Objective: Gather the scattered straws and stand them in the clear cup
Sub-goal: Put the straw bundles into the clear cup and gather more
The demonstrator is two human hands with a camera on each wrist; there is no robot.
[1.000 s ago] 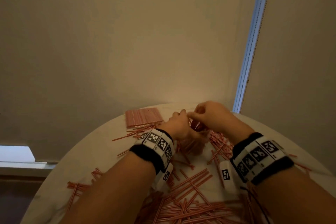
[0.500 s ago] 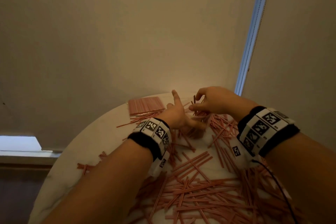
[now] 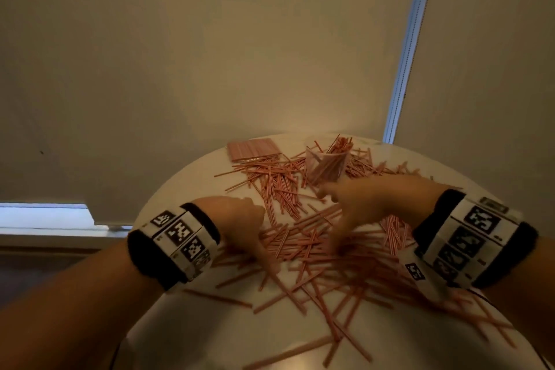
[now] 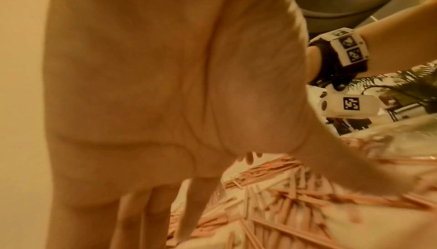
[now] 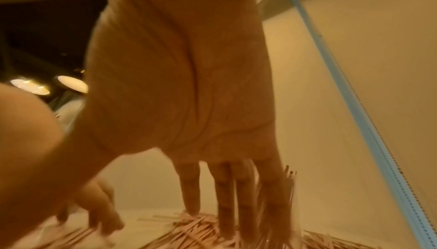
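Both hands, left hand (image 3: 240,216) and right hand (image 3: 363,204), spread empty over straws (image 3: 303,243).

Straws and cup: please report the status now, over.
Left hand and right hand open, over loose straws. Clear cup upright, partly filled. Nothing blocking it.

Round white table (image 3: 186,324) beneath both hands. Flat pink packet (image 3: 251,148) at far edge, beyond the left hand. Beige blinds (image 3: 210,54) behind; blue strip (image 3: 408,48) beyond the right hand.
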